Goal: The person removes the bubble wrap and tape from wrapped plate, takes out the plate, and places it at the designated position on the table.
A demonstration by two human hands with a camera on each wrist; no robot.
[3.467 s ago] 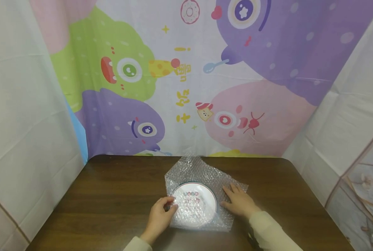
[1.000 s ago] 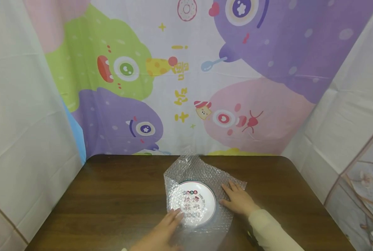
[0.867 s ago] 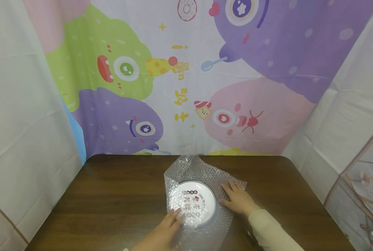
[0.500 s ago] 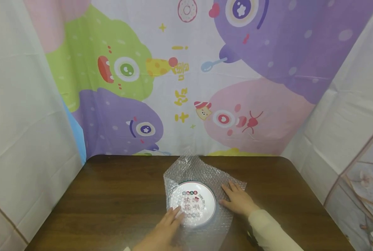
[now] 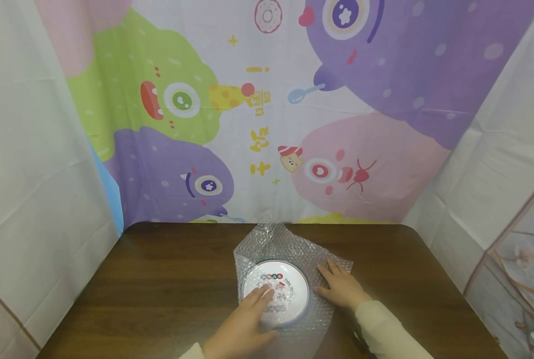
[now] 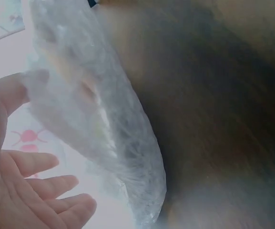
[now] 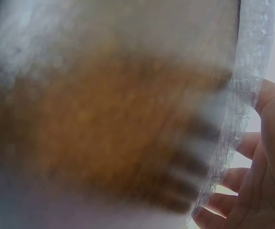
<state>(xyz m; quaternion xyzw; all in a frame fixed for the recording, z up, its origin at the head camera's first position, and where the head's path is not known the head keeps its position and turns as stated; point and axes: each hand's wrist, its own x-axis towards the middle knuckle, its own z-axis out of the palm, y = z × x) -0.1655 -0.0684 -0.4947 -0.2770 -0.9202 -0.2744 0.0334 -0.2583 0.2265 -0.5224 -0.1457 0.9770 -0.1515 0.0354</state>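
Observation:
A round white plate (image 5: 291, 281) with a dark rim and small coloured print lies on a sheet of clear bubble wrap (image 5: 293, 244). A layer of the wrap also covers part of the plate. My left hand (image 5: 244, 321) reaches over the plate's lower left with its fingers extended. In the left wrist view, the fingers of the left hand (image 6: 13, 191) are spread and the thumb touches the bubble wrap (image 6: 132, 129). To the plate's right, my right hand (image 5: 345, 286) rests spread on the wrap. The right wrist view shows its fingertips (image 7: 232, 179) against the bubble wrap (image 7: 251, 52).
A dark brown wooden table (image 5: 168, 279) bears everything. Behind it hangs a cloth (image 5: 258, 114) printed with cartoon monsters. Pale walls stand at left and right. A small dark object (image 5: 361, 341), mostly hidden, lies beneath the right forearm.
The left hand has left the wrap's left edge beside the plate and slid up over the plate. The wrap's near edge now reaches lower. The right hand has stayed in place.

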